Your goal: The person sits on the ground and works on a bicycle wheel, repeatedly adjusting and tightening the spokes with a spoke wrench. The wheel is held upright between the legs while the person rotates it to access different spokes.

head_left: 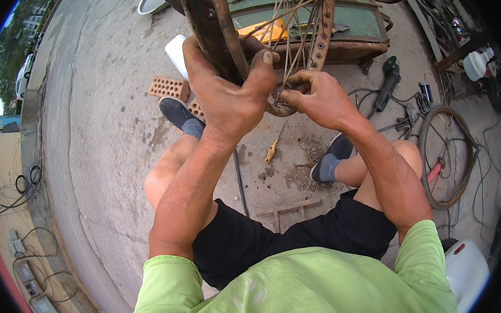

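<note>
While the rusty spoked wheel (211, 30) is held up at the far middle, ahead of the knees, its rim is wrapped by the curled left hand (225, 102), thumb laid inward. The fingers and thumb of the right hand (322, 98) are bunched at the rim's near end; whether rim or spoke end is pinched cannot be told. Beyond the spokes, an orange packet (276, 30) is seen by a green metal box (362, 9); any lettering on it cannot be read. On the concrete below, a yellow-handled screwdriver (271, 151) is laid. Perforated bricks (168, 87) are placed to the left, a dark power tool (387, 87) to the right, and nearer there, a second wheel (473, 150).
</note>
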The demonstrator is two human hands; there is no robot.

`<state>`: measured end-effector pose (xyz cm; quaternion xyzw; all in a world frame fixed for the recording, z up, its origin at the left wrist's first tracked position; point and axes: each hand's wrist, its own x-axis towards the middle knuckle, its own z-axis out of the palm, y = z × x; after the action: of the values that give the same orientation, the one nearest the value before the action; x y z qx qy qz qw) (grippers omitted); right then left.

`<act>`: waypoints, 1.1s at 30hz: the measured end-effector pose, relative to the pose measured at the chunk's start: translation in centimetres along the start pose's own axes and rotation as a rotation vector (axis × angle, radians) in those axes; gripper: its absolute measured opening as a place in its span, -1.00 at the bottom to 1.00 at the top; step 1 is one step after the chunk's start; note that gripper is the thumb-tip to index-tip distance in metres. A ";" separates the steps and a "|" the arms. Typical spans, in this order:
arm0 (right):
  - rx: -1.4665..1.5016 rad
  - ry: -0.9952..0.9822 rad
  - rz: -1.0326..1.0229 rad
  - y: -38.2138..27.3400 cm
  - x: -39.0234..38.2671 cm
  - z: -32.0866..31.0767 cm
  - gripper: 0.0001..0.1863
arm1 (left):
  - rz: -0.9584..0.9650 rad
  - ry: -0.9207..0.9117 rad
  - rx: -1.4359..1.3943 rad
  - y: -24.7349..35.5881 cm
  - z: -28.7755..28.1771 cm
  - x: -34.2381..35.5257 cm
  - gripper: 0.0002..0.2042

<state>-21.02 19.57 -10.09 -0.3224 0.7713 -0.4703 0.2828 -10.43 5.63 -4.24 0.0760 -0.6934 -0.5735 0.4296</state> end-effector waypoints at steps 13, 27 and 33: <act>-0.174 -0.027 0.042 -0.7 0.6 0.2 -0.53 | -0.017 -0.019 -0.050 0.1 -0.2 -0.1 -0.53; 0.024 -0.205 0.010 0.6 1.2 -0.2 -0.52 | 0.007 -0.117 0.002 0.2 -0.1 -0.4 -0.47; -0.434 0.054 -0.140 -0.1 0.5 1.2 -0.48 | -0.041 -0.074 -0.009 0.6 0.0 -0.5 -0.50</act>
<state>-20.44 18.53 -10.54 -0.4156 0.8375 -0.3203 0.1529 -9.95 6.10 -3.99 0.0671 -0.7046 -0.5877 0.3919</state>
